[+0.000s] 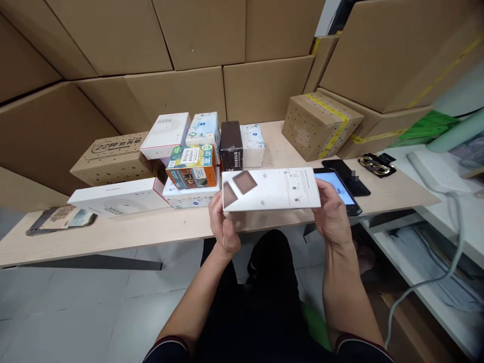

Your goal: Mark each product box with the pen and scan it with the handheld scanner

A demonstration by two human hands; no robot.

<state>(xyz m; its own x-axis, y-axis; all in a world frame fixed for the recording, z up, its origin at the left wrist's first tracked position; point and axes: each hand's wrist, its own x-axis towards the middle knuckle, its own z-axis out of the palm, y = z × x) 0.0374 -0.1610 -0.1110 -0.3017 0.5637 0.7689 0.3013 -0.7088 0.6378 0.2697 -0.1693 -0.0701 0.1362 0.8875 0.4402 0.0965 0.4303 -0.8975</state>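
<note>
Between my two hands I hold a long white box (270, 189) with brown squares printed on its left part and small pictures on its right. My left hand (224, 227) grips its left end, and my right hand (335, 214) grips the right end. The box is raised over the front edge of the table. Just behind its left end sit an orange and green carton (192, 166), a dark brown box (231, 146) and a blue-patterned tissue pack (252, 145). Partly hidden behind my right hand lies a tablet (338, 190) with a lit screen.
On the light wooden table (151, 232) are white boxes (121, 197), a printed brown carton (109, 156), a taped carton (320, 125), a black phone (350, 177) and a flat packet (62, 220). Big cardboard boxes (264, 91) wall the back. A grey cable (459, 227) hangs at right.
</note>
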